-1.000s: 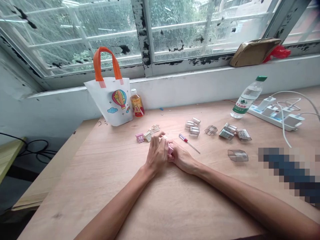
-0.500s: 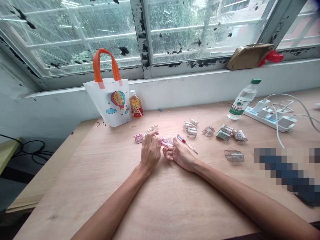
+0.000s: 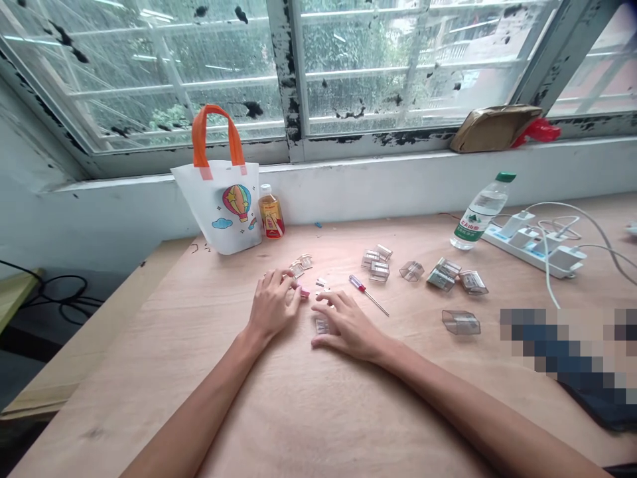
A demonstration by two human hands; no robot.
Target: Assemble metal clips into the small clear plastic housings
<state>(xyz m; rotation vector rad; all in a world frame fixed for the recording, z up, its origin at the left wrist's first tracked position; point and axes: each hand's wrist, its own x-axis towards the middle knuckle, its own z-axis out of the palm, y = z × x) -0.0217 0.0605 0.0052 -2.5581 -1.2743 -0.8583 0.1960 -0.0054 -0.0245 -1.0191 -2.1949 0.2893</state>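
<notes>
My left hand (image 3: pixel 275 302) rests on the table, its thumb and fingertips closed about a small pink plastic piece (image 3: pixel 304 293) that sticks out to the right. My right hand (image 3: pixel 351 322) lies palm down, thumb and fingers apart, around a clear plastic piece (image 3: pixel 322 326) on the tabletop. A small light piece (image 3: pixel 322 283) lies just beyond the right fingertips. Behind my left hand are several cream-coloured pieces (image 3: pixel 301 264). To the right of my right hand lies a screwdriver (image 3: pixel 368 294) with a red and clear handle.
Several translucent grey plastic cases (image 3: pixel 379 270), like pencil sharpeners, lie at right, one case (image 3: pixel 461 322) nearer. Behind stand a white bag (image 3: pixel 223 219), an amber bottle (image 3: pixel 271 216) and a water bottle (image 3: pixel 482 212). A power strip (image 3: pixel 532 252) with cables is far right.
My hands have drawn apart. The clear piece formerly held between them is now on the table under my right hand, whose fingers have opened; the pink piece has moved left with my left hand.
</notes>
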